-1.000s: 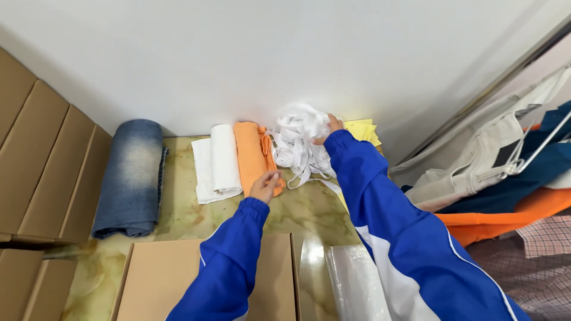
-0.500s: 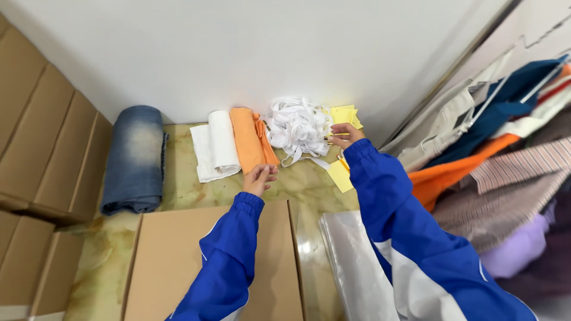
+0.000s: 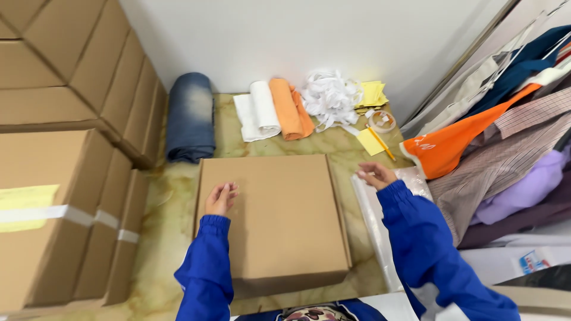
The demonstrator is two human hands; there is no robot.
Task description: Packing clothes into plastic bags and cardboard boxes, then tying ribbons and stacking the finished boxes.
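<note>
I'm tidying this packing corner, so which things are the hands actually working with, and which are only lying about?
In hand:
- flat cardboard box, left hand resting on its lid
- clear plastic bag, under the right hand

Lying about:
- rolled jeans
- white cloth roll
- orange cloth
- white strips pile
- yellow notes
- tape roll
- hanging clothes
- stacked cartons

Plain white wall [image 3: 309,35] at the back, evenly lit, no windows in view. Green-beige marbled stone counter [image 3: 172,196] runs up to it. Stacked brown cardboard cartons [image 3: 53,119] line the left side, one sealed with pale tape. Right side: slanted metal rail [image 3: 452,77] with hanging garments [image 3: 505,137] in orange, navy, plaid and lilac crowding the edge.
</note>
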